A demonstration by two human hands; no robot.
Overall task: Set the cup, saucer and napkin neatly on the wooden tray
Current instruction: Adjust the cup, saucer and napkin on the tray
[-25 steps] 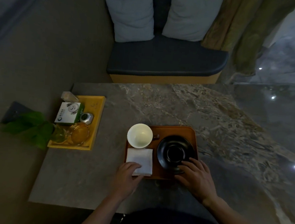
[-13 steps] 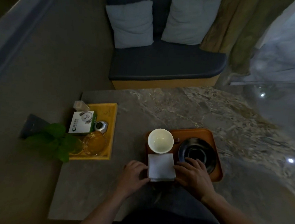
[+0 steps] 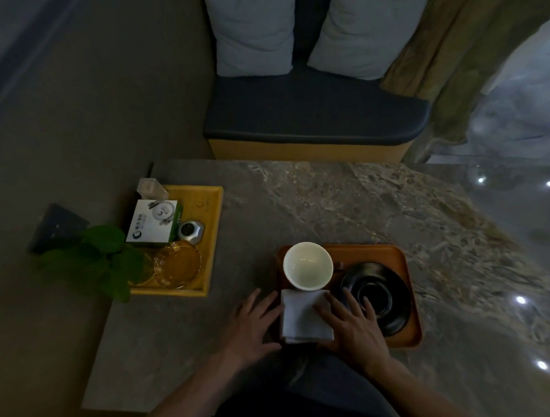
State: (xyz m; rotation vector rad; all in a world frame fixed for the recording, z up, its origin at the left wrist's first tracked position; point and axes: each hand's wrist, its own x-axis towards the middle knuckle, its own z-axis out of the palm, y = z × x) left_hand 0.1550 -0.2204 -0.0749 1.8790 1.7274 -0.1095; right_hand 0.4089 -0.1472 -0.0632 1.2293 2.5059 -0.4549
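Head view: wooden tray (image 3: pixel 395 255) on table
Napkin (image 3: pixel 304 316): white, folded, tray's near-left corner, between hands
Left hand (image 3: pixel 253 325): open, fingers spread, touching napkin's left edge
Right hand (image 3: pixel 356 330): open, flat, fingertips on napkin
Cup (image 3: pixel 308 265): white, empty, beside black saucer (image 3: pixel 376 298)

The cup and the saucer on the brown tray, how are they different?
The cup is white; the saucer is black. The cup is deep and stands tall, while the saucer is wide and shallow. The cup sits at the tray's left end, the saucer at its right. Both are round, empty and upright.
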